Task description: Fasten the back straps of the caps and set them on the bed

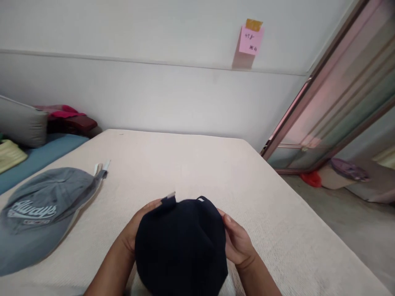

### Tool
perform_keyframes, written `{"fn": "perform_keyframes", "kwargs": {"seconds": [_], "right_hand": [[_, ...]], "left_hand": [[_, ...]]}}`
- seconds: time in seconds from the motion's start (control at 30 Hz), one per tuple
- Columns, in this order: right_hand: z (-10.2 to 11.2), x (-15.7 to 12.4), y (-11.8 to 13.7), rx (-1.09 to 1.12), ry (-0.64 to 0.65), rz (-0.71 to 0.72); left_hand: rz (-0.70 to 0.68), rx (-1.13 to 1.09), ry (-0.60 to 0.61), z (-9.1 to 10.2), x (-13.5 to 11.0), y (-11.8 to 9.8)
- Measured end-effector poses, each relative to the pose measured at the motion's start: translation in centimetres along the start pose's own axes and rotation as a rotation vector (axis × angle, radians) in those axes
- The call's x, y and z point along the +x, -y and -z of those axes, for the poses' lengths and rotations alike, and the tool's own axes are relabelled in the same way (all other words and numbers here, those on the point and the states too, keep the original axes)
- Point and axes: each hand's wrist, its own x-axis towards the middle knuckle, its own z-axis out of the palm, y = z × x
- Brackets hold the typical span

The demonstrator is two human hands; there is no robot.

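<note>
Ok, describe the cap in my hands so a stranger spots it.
Below the white wall, find the pale cloth surface. At its near side, your left hand and right hand hold the dark navy cap. It shows no lettering, unlike the grey "Always" baseball cap to its left.

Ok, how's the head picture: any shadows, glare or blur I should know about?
Head view: the dark cap reads nearly black, fabric detail mostly lost; head view: the pink note casts a shadow on the wall; head view: pinkish sheen on the panel at picture right; head view: grey cap lettering legible, brim soft.
</note>
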Motion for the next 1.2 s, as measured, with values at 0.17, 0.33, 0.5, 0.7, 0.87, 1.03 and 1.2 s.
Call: {"fn": "perform_keyframes", "kwargs": {"seconds": [0.17,0.33,0.5,0.7,0.87,1.03,1.2], "right_hand": [[-4.3,-1.6,0.1,0.166,0.219,-0.021],[-5.3,-1.1,-2.0,0.202,0.305,-0.159],[-2.5,1.2,-2.0,-0.023,0.063,-0.136],[-0.3,2.1,-0.5,-0.186,-0.049,-0.046],[0.2,2.7,0.3,-0.169,-0.196,0.107],[0.2,3.2,1.0,-0.205,-0.347,0.291],[-0.2,3.3,1.0,-0.207,-0.235,0.212]], "left_hand": [[-0.079,0.001,0.189,0.9,-2.9,-0.2],[-0.065,0.052,-0.03,1.2,-2.7,-0.5],[0.018,0.301,-0.05,1.3,-1.1,-0.6],[0.07,0.557,0.069,1.8,1.0,0.6],[0.031,0.617,-0.022,2.0,3.3,1.8],[-0.037,0.473,-0.093,1.4,3.7,1.8],[0.02,0.344,-0.094,0.4,3.5,2.0]]}}
